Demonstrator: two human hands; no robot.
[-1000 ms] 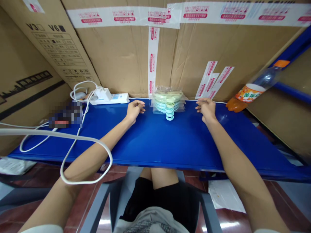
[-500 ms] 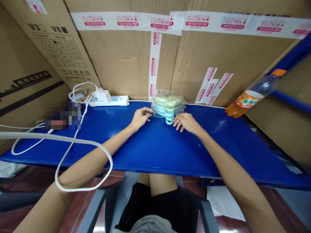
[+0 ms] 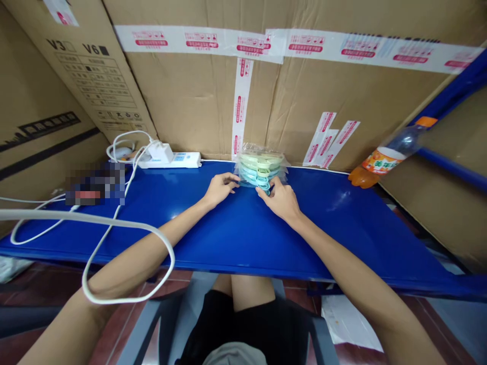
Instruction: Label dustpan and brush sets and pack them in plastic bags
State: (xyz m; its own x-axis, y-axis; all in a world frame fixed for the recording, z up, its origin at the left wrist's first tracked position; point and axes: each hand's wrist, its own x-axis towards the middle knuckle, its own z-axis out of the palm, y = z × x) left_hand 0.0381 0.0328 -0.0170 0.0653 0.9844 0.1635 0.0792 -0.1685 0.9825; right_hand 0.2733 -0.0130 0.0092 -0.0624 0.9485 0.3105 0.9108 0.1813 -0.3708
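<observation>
A stack of flat pale green and light blue pieces (image 3: 262, 163) in clear plastic bags lies against the cardboard at the back of the blue table; what they are I cannot make out. Light blue rings (image 3: 263, 185) jut from its front, in line below a pale green one. My right hand (image 3: 283, 199) closes thumb and fingers around the lowest light blue rings, partly hiding them. At the stack's left edge rests my left hand (image 3: 221, 188), fingers loosely curled and thumb apart, with its index fingertip at the plastic.
A white power strip (image 3: 178, 160) with a plugged-in adapter stands at the back left. A white cable (image 3: 127, 219) loops over my left forearm. An orange drink bottle (image 3: 384, 161) leans at the right. Cardboard (image 3: 190, 101) walls the back of the blue table (image 3: 236, 238).
My right hand has moved left and closed on the light blue rings, which now sit bunched nearer the stack. My left hand stays nearly in place. The view has tilted slightly.
</observation>
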